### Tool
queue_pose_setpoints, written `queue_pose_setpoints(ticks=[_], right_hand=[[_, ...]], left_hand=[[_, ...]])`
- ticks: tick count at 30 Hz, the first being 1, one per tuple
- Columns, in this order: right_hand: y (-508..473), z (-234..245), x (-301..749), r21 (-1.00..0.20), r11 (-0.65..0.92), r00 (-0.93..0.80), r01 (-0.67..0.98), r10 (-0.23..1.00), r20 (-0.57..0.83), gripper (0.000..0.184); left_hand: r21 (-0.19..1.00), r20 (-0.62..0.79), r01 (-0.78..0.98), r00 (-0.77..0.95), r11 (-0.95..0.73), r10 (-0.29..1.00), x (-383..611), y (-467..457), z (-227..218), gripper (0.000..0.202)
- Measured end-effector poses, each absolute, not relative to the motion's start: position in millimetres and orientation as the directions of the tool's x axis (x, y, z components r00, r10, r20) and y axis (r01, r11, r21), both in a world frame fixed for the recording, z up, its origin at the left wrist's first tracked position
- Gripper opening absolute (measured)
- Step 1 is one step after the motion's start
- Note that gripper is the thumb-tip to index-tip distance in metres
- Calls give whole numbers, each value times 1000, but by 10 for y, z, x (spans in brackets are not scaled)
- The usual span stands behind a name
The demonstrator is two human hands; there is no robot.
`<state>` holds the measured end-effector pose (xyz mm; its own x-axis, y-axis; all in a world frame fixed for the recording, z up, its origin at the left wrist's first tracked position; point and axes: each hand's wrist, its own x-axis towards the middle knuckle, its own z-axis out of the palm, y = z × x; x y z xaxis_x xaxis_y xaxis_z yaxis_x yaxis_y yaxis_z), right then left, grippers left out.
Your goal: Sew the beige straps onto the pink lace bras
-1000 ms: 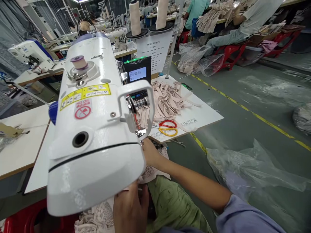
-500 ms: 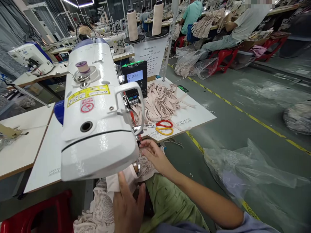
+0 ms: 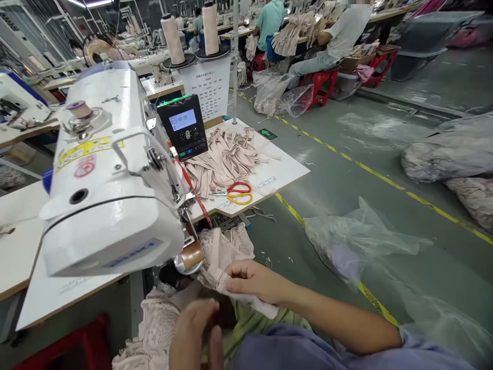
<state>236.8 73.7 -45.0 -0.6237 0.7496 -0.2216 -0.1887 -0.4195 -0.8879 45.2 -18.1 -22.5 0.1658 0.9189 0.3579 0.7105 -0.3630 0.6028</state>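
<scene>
My right hand [image 3: 256, 281] is closed on the edge of a beige lace bra [image 3: 227, 251], which lies beside the sewing machine's cylinder arm, its pale band hanging below my fingers. At the bottom, my left hand [image 3: 196, 329] is apart from that bra, slightly blurred, with thumb and fingers spread and nothing between them. More beige lace bras [image 3: 157, 318] are piled to the left of it. The white sewing machine [image 3: 111, 205] stands above and left of both hands; its metal and brown arm end [image 3: 191, 256] shows near the bra.
On the white table [image 3: 287, 172] lie a heap of beige straps [image 3: 227, 154] and scissors with red and yellow handles [image 3: 239, 193]. A control panel [image 3: 184, 126] stands behind. A red stool [image 3: 73, 349] is lower left; a plastic bag [image 3: 346, 241] lies on the floor at right.
My right hand has moved down from the needle area, drawing the bra out beside the machine. My left hand has let go of the pale fabric and dropped lower. The view has swung right.
</scene>
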Motion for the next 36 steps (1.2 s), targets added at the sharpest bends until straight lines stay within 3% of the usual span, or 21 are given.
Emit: queue_pose_setpoints(ticks=[2,3,5,6,8,11,14,19,24,30,36], right_hand=[[750,-400,2358,-913,-389,-753,-121,635,-170,37],[752,-382,2348,-947,-313,-797,-69,588,-137,34],[743,-383,2316,-998,12,-824,70,564,-51,27],[735,-410,2293,-961,229,-813,156,582,6,26],[714,-518,2232,-747,581,-777,323,613,142,24],[703,-746,2135,-460,785,-750,414,581,317,20],[727,-892,2095,-356,845,-721,399,529,448,21],[768,-855,2117,-362,862,-654,356,506,562,17],[785,-834,2121,-406,866,-617,291,494,612,20],[654,-816,2122,-574,720,-456,389,692,559,24],[546,-771,2016,-671,593,-437,446,798,415,24]], left_hand=[[557,400,672,299,-489,866,434,-50,-117,41],[592,315,665,329,-455,890,443,10,-101,43],[740,18,649,241,-175,970,457,108,-145,32],[788,-133,615,167,3,977,453,145,-193,28],[825,-349,496,65,273,935,424,194,-310,38],[837,-515,293,139,461,846,373,214,-446,50],[803,-588,33,203,595,783,356,190,-487,50],[725,-618,-221,211,653,758,332,128,-471,45],[705,-604,-285,241,650,760,318,104,-499,44],[793,-538,-266,117,548,835,285,86,-581,41],[872,-466,-154,26,465,884,276,38,-510,32]])
